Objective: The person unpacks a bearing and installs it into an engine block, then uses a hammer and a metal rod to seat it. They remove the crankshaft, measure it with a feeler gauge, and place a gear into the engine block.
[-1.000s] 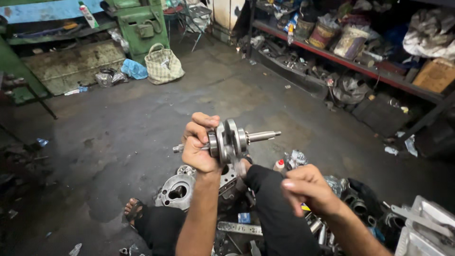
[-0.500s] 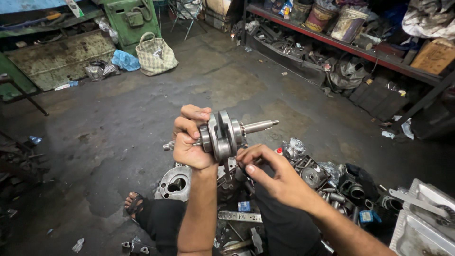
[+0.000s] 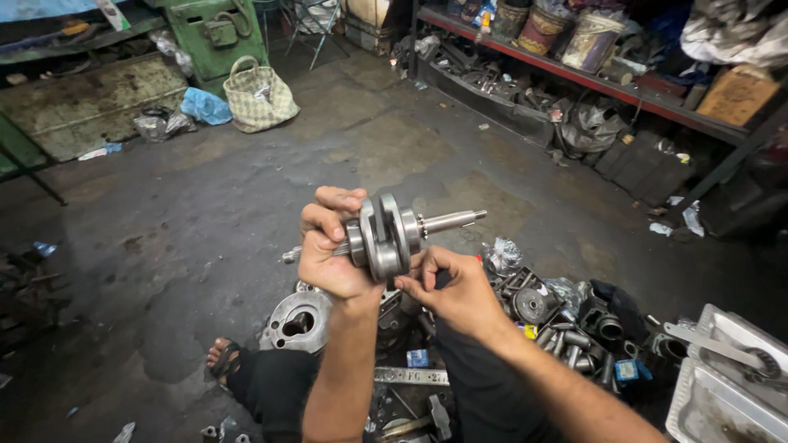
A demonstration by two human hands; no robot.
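Note:
A steel crankshaft (image 3: 391, 232) with two round flywheel webs and a shaft pointing right is held up in front of me over the floor. My left hand (image 3: 327, 246) grips its left end, fingers wrapped over the top. My right hand (image 3: 453, 289) has come up under the webs, and its fingers touch their lower edge. Below my hands an aluminium engine case (image 3: 297, 321) lies on the floor next to my leg.
Several loose engine parts (image 3: 566, 316) lie heaped at the right, beside a metal tray (image 3: 722, 385). A woven bag (image 3: 259, 97) and a green machine (image 3: 215, 31) stand at the back. A shelf (image 3: 607, 82) of cans and parts runs along the right wall.
My right hand has risen from low at the right up to the underside of the crankshaft webs. The left hand keeps the crankshaft held in about the same pose.

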